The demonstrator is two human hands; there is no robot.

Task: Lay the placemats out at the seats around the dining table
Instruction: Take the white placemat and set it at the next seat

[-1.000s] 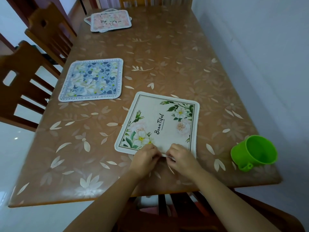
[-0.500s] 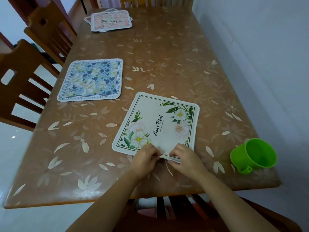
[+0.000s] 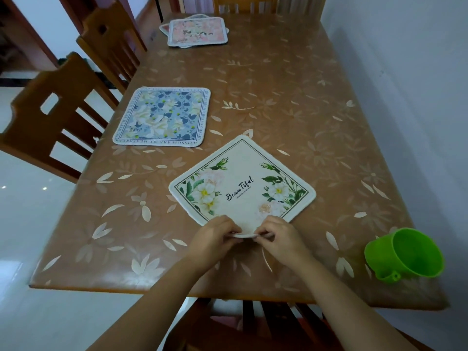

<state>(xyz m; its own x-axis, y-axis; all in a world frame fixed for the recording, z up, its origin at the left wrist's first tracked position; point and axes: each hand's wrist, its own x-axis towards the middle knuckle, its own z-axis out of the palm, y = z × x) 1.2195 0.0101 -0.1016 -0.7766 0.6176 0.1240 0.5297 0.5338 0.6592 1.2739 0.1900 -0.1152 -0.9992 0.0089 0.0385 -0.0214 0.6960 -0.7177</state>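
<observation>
A cream placemat (image 3: 241, 182) with green leaves and the word "Beautiful" lies turned like a diamond on the brown floral table (image 3: 291, 102). Its near corner is lifted slightly off the table. My left hand (image 3: 216, 238) and my right hand (image 3: 278, 239) both pinch that corner, side by side. A blue floral placemat (image 3: 162, 117) lies flat at the left seat. A small stack of pink placemats (image 3: 196, 31) sits at the far end.
A green plastic cup (image 3: 405, 255) stands near the table's front right corner. Two wooden chairs (image 3: 55, 107) line the left side, one stands at the far end, and another is tucked under the near edge. A white wall runs along the right.
The cream placemat has been rotated clockwise on the table, from roughly square-on to diamond-wise, while both hands kept hold of its near edge. The view moved slightly.
</observation>
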